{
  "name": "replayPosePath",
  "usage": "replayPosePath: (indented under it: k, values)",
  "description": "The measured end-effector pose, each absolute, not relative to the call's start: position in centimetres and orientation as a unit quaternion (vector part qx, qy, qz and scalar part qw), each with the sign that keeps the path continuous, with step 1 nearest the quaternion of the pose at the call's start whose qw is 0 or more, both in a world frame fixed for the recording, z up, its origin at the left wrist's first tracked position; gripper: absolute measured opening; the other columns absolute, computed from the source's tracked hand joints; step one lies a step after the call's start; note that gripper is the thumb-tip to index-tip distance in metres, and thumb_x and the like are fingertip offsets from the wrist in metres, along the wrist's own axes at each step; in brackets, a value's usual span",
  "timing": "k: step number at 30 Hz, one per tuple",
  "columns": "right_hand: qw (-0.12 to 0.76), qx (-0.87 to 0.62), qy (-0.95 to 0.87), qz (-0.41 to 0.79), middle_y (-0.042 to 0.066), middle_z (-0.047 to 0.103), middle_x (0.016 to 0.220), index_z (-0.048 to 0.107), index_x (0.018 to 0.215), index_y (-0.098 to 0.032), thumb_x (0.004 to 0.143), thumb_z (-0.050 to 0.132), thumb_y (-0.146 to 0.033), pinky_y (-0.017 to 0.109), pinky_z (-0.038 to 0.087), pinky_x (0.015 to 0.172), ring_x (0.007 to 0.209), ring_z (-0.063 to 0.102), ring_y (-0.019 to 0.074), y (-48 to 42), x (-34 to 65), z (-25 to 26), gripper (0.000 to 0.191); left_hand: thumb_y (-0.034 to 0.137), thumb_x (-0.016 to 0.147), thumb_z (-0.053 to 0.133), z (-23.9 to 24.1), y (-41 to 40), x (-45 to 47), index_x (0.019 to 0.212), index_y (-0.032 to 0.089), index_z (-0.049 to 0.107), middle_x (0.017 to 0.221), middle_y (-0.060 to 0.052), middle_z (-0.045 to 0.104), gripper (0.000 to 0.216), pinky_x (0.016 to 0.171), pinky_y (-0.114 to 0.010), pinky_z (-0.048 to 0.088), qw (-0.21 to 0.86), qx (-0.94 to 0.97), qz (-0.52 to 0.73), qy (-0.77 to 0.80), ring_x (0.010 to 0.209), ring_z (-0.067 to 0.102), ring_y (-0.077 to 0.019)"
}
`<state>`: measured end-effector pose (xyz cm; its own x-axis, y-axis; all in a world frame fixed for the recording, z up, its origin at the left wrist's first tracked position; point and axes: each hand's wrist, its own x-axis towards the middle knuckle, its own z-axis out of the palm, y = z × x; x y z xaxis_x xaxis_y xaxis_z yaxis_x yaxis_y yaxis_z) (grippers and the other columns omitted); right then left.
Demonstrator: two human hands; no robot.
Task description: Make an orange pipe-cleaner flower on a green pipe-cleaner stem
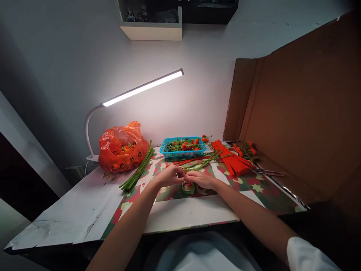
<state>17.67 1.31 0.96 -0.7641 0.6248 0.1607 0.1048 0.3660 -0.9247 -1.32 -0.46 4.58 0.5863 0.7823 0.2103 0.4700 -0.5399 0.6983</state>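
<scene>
My left hand (169, 176) and my right hand (200, 179) meet over the middle of the table, fingers curled and pinched together. Between them they hold thin green stems (203, 162) that run up and to the right toward the blue basket (182, 153). A roll of tape (186, 186) lies on the table just under the two hands. Both hands are closed on the stems.
A bundle of green stems (138, 168) lies left of the hands beside an orange plastic bag (122, 147). The blue basket holds small orange flowers. Orange sticks (231, 161) and scissors (267, 172) lie at right. A lit desk lamp (141, 89) arches overhead; cardboard (296, 113) stands at right.
</scene>
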Motion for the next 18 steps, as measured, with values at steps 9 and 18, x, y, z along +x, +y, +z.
replayPosePath:
  k: [9,18]
  values:
    - [0.298,-0.260,-0.751,0.529,-0.004,0.037,0.064,0.040,0.064,-0.021,0.074,0.052,-0.056,0.026,0.029,0.057,0.061,0.033,0.0122,2.2,17.4,-0.2,0.039,0.015,0.066,0.055,4.4,-0.6,0.6,0.050,0.019,0.053,0.050,0.000,0.056,0.017,0.072,-0.030,0.032,0.016,0.877,0.272,0.395,0.052,0.046,-0.0128]
    - [0.352,-0.305,-0.688,0.557,-0.003,0.040,0.064,0.042,0.065,-0.020,0.075,0.051,-0.050,0.026,0.029,0.058,0.061,0.033,0.0124,2.7,17.3,-0.2,0.033,0.019,0.075,0.054,4.8,-0.1,1.6,0.057,0.020,0.057,0.062,-0.005,0.066,0.018,0.075,-0.034,0.027,-0.098,0.864,0.250,0.426,0.062,0.053,-0.0174]
